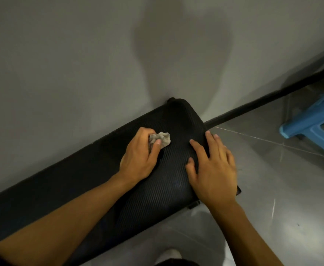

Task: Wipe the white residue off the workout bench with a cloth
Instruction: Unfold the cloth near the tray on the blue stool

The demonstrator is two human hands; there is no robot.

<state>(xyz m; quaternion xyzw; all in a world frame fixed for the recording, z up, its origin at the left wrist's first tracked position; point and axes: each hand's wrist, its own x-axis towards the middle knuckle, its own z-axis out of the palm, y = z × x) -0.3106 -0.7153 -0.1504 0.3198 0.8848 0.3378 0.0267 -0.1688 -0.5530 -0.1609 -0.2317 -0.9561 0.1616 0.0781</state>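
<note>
A black ribbed workout bench point(92, 181) runs from the lower left up to its rounded end against the wall. My left hand point(138, 158) presses a crumpled grey-white cloth point(162, 138) onto the pad near that end, fingers closed around it. My right hand point(213, 169) lies flat on the pad's right edge, fingers spread, holding nothing. I see no distinct white residue on the dark pad in this light.
A pale grey wall point(80, 54) rises right behind the bench. A black skirting strip point(272, 96) runs along the floor at right. A blue plastic stool point(314, 121) stands on the grey tiled floor point(272, 189) at far right. A white shoe tip point(168, 255) shows at the bottom.
</note>
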